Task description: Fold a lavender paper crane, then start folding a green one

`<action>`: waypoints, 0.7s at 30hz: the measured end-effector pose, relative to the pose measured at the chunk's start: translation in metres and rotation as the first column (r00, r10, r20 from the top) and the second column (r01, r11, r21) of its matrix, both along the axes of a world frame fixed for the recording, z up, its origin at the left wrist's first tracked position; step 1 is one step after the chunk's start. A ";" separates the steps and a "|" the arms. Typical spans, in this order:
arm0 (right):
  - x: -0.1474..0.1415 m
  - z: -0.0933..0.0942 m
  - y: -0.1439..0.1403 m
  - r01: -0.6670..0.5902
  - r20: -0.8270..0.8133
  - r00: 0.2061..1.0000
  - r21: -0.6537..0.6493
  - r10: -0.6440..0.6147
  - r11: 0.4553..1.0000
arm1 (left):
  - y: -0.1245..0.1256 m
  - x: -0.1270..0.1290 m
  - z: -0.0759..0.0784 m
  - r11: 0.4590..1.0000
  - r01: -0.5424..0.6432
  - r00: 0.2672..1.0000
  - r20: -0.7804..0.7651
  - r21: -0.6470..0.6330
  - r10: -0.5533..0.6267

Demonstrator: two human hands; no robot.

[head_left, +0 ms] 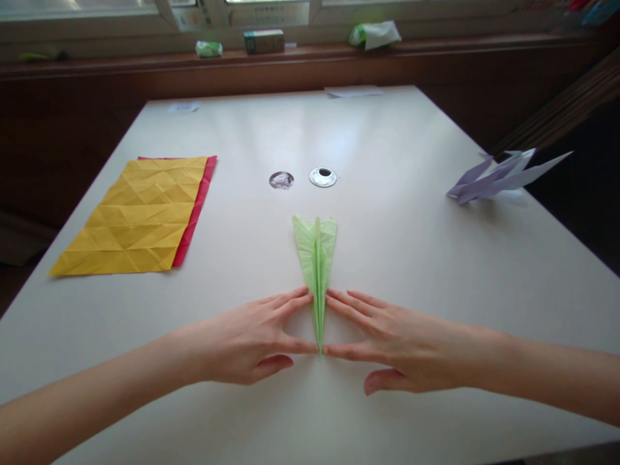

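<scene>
A green paper (316,257), folded into a long narrow point, lies on the white table (387,258) with its tip toward me. My left hand (252,336) presses its fingertips against the paper's left edge near the tip. From the other side, my right hand (397,342) presses the right edge with its fingers stretched out flat. Both hands rest on the table and touch the paper without lifting it.
A creased yellow sheet (138,216) lies over a red sheet (197,206) at the left. A folded purple paper figure (498,177) sits at the right edge. Two round cable holes (322,176) are at mid-table. Small boxes and packets (264,41) line the window ledge.
</scene>
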State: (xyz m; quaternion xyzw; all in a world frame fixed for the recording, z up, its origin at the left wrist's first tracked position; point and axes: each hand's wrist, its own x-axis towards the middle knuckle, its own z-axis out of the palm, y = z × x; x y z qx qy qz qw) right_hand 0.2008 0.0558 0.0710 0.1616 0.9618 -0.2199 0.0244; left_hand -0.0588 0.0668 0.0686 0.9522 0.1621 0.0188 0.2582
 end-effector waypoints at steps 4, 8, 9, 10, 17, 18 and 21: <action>0.000 0.000 0.000 -0.001 0.008 1.000 0.009 0.001 1.000 | 0.000 0.000 -0.001 1.000 -0.009 1.000 -0.011 0.003 0.009; 0.000 0.000 0.002 0.004 0.011 1.000 0.059 -0.004 0.998 | 0.001 -0.001 -0.003 1.000 -0.020 1.000 -0.014 0.005 0.020; 0.000 0.000 0.003 0.002 0.015 1.000 0.076 -0.003 0.997 | 0.001 -0.002 -0.003 1.000 -0.022 1.000 -0.017 0.009 0.023; 0.000 0.000 0.005 -0.002 0.017 1.000 0.091 0.000 0.996 | 0.003 -0.002 -0.004 1.000 -0.023 1.000 -0.021 0.015 0.023; 0.001 -0.011 0.020 -0.021 -0.029 0.999 0.140 0.025 0.990 | 0.013 -0.004 -0.008 0.999 -0.005 1.000 -0.023 0.051 0.006; 0.001 -0.013 0.021 -0.023 -0.037 0.999 0.147 0.028 0.989 | 0.014 -0.004 -0.009 0.999 -0.005 1.000 -0.020 0.051 0.006; 0.004 -0.019 0.025 -0.029 -0.060 0.997 0.157 0.039 0.987 | 0.016 -0.005 -0.013 0.999 -0.001 1.000 -0.017 0.043 0.002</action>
